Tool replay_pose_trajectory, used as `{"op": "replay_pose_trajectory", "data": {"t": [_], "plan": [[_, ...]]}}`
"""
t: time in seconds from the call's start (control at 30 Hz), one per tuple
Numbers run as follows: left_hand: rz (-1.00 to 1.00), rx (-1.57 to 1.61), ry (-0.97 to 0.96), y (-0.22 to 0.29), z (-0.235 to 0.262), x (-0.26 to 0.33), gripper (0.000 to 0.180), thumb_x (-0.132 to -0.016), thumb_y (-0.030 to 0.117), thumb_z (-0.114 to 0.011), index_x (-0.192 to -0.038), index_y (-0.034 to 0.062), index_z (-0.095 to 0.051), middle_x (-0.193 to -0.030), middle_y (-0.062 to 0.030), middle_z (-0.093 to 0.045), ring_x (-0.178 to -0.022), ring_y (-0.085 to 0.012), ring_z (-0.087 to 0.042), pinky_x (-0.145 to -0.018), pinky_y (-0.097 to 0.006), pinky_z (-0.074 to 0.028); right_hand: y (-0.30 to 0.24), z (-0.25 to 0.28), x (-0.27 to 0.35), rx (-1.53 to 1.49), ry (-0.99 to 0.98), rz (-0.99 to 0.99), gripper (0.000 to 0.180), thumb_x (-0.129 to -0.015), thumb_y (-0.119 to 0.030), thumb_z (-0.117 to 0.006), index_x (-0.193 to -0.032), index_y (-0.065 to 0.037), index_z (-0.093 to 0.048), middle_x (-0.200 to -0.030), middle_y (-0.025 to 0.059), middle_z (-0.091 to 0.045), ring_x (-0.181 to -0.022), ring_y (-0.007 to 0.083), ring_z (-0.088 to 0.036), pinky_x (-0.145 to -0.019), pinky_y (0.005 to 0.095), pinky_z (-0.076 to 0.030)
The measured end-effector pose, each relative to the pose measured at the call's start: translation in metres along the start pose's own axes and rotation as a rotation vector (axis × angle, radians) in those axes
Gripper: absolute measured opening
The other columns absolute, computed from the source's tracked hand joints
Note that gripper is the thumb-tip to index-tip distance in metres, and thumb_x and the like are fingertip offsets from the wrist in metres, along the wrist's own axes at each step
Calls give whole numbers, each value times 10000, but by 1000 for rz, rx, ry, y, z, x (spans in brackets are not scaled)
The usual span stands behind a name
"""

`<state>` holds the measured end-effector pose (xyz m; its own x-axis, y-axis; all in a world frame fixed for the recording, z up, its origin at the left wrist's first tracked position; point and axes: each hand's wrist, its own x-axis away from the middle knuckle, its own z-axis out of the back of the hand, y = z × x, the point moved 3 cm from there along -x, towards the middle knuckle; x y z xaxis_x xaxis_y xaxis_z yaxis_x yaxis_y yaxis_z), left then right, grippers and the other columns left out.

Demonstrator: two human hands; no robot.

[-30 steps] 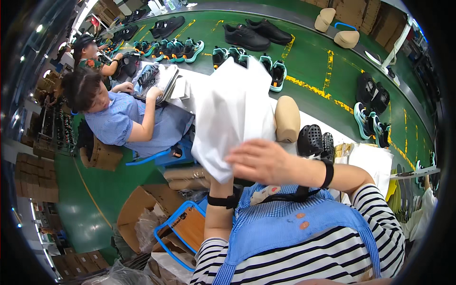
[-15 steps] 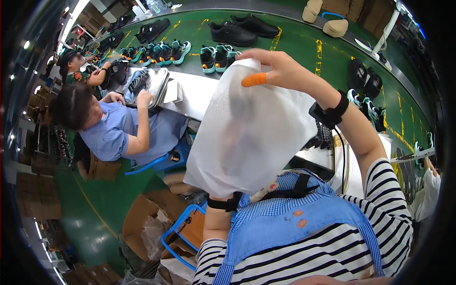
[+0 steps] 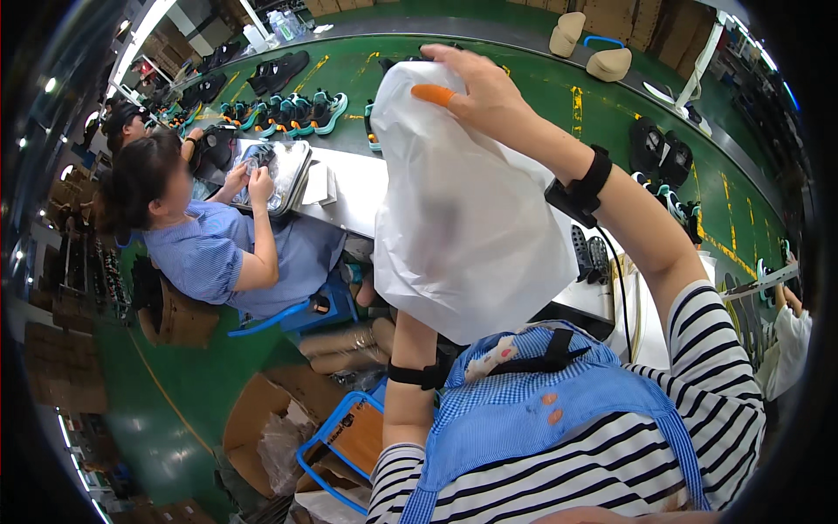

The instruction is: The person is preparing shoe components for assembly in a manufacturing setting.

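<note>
Cannot see the left hand: hidden by the white bag (image 3: 489, 253), with just the left forearm (image 3: 410, 349) and a black wrist strap (image 3: 419, 376) showing below. Cannot say whether inside the bag or behind, nor whether wide, narrow or gripping. Can make out a blurred dark patch through the thin material, too vague to name. Find the bag upright in front of the blue apron (image 3: 541, 428), blocking part of the table (image 3: 353, 183). See the right hand (image 3: 476, 87) cupped over the bag's top and touching, with an orange finger cover (image 3: 433, 94) set apart from the other fingers; cannot tell whether gripping or merely resting. Catch only a sliver of a teal shoe (image 3: 371, 131) left of the bag, and two black clogs (image 3: 595, 255) near the opposite edge.

Compared with half a second ago, find the right hand and the bag's top higher in view, and the teal shoes beside them mostly covered now. Notice also the hands of the person in blue (image 3: 201, 249) closer together, over a plastic-covered case (image 3: 288, 179).

Spot a small dark marking on the brown backrest of a blue-framed chair (image 3: 360, 441); too small to read.
</note>
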<state>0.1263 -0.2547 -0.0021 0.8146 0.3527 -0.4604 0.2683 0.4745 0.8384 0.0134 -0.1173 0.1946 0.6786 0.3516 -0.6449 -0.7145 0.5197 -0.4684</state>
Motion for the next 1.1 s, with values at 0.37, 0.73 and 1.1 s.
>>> {"op": "replay_pose_trajectory", "data": {"t": [0.37,0.73,1.1], "plan": [[219,440,152,20,7,13,350,-921,164,-470,-1218,-21,-480,-1138,-148,-570,-999,-226,-570,-843,-341,-475,-31,-3,82,-53,-223,151,899,-796,-471,-644,-1356,86,-215,-1339,312,-338,-1226,424,-374,-1021,410,-321],[500,863,190,36,1,28,347,-933,158,-450,-1231,-18,-467,-1143,-141,-565,-1016,-229,-566,-876,-346,-466,8,2,111,-532,-500,-444,969,-628,-437,-798,-1364,-44,-305,-1251,158,-480,-1164,255,-474,-981,313,-359],[95,115,262,74,49,-5,350,-946,130,-441,-1260,-26,-445,-1089,-130,-574,-981,-186,-584,-851,-279,-480,61,31,109,-96,-62,-617,967,-618,-536,-762,-1279,39,-354,-1142,239,-556,-1066,341,-555,-908,358,-432]]}}
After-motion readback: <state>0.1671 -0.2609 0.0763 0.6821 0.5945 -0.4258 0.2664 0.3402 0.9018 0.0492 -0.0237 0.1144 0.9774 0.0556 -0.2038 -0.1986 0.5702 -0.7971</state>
